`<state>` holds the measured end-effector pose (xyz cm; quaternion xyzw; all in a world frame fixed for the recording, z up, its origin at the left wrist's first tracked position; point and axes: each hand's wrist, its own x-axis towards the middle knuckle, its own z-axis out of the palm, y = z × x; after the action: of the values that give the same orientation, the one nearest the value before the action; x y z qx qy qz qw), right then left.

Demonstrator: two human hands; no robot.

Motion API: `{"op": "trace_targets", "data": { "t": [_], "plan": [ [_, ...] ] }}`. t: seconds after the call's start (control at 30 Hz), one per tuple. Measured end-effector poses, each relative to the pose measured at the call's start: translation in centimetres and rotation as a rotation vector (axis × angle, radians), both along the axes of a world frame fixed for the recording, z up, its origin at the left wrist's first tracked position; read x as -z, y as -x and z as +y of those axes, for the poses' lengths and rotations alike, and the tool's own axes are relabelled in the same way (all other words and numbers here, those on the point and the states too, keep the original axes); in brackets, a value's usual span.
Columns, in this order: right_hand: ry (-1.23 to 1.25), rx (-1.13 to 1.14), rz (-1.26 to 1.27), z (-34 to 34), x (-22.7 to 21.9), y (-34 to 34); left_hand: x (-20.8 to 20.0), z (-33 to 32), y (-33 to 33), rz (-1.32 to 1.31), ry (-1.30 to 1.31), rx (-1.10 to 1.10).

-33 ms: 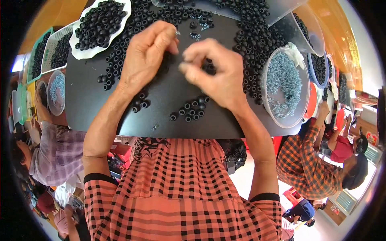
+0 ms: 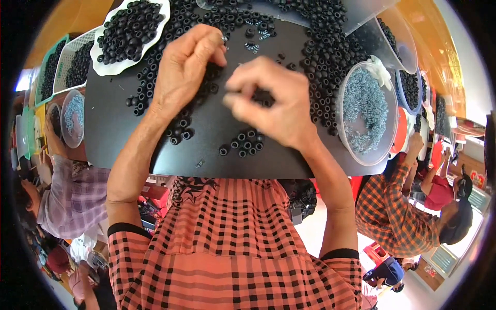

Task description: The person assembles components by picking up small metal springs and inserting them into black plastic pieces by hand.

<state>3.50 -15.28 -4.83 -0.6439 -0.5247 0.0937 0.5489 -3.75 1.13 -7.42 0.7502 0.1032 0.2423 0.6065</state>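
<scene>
Head cam is the only view here, so one pass. Left hand (image 2: 183, 72) is curled over the black board (image 2: 119, 129), thumb and forefinger pinched shut. There's a tiny shiny metal bit (image 2: 225, 39) right at the fingertips, but I honestly can't tell if it's actually gripped or just lying there. Right hand (image 2: 274, 106) sits just beside it, fingertips bunched tight toward the left hand. It's smeared with motion blur, so whatever is between those fingers is anyone's guess.

Loose black rings (image 2: 243, 144) lie in a little cluster just below the right fingers, with more under and around the left palm and a big drift of them beyond both sets of fingertips. Out past the right knuckles is a clear tub (image 2: 345, 135) of bluish-grey metal bits. Past the left knuckles is a white dish (image 2: 106, 66) heaped with rings.

Compared with the earlier frame, basically nothing has shifted: both hands sit in the same spot in the same pinch, and the ring clusters are unmoved. The only difference I can spot is the blur on the right hand.
</scene>
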Motion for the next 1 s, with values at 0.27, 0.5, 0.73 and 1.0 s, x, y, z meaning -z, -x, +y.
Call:
{"op": "trace_targets", "data": {
  "t": [0.27, 0.5, 0.73, 1.0],
  "plan": [
    [0.191, -0.414, -0.364, 0.8, 0.8, 6.1, -0.1, 1.3, 0.0, 0.011, 0.048, 0.017],
    [0.186, -0.270, -0.587, 1.8, 1.7, 5.3, -0.1, 2.0, 0.0, -0.016, 0.178, 0.031],
    [0.223, -0.007, -0.509, 2.0, 1.2, 0.7, -0.3, 2.3, 0.2, -0.004, 0.250, 0.069],
    [0.008, 0.233, 0.450, 1.9, 1.7, -0.6, -0.7, 1.3, 0.9, 0.003, 0.238, 0.160]
  ]
}}
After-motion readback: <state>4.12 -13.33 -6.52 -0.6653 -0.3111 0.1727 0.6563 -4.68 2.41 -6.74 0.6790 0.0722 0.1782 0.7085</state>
